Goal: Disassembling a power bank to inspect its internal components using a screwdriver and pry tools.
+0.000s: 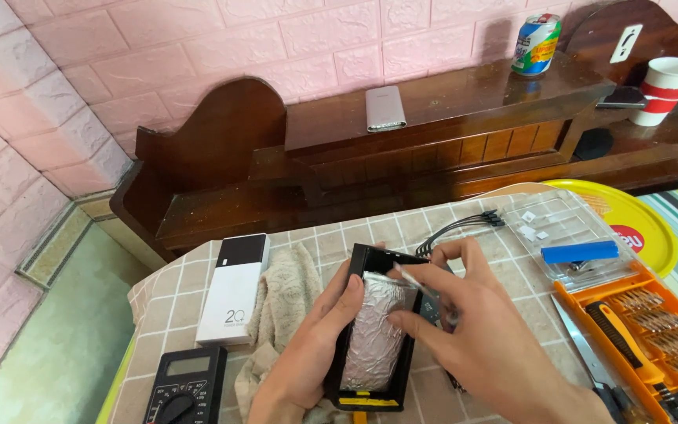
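Crinkled silver foil block (376, 334) in black case (373, 392), left hand (313, 345) gripping case, right hand (464, 314) pinching thin tool (421, 289)

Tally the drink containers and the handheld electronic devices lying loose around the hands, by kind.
Drink can on the wooden shelf: 1
Red and white paper cup: 1
White power bank: 1
Black multimeter: 1
Silver slab device on the shelf: 1
Total: 5

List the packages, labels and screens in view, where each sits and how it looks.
Power bank: left of the hands, white slab with black top.
Multimeter: bottom left, black, grey screen.
Drink can: dark wooden shelf, green-blue with yellow label.
Paper cup: far right, white with red band.
Round tray: right, yellow with red logo.
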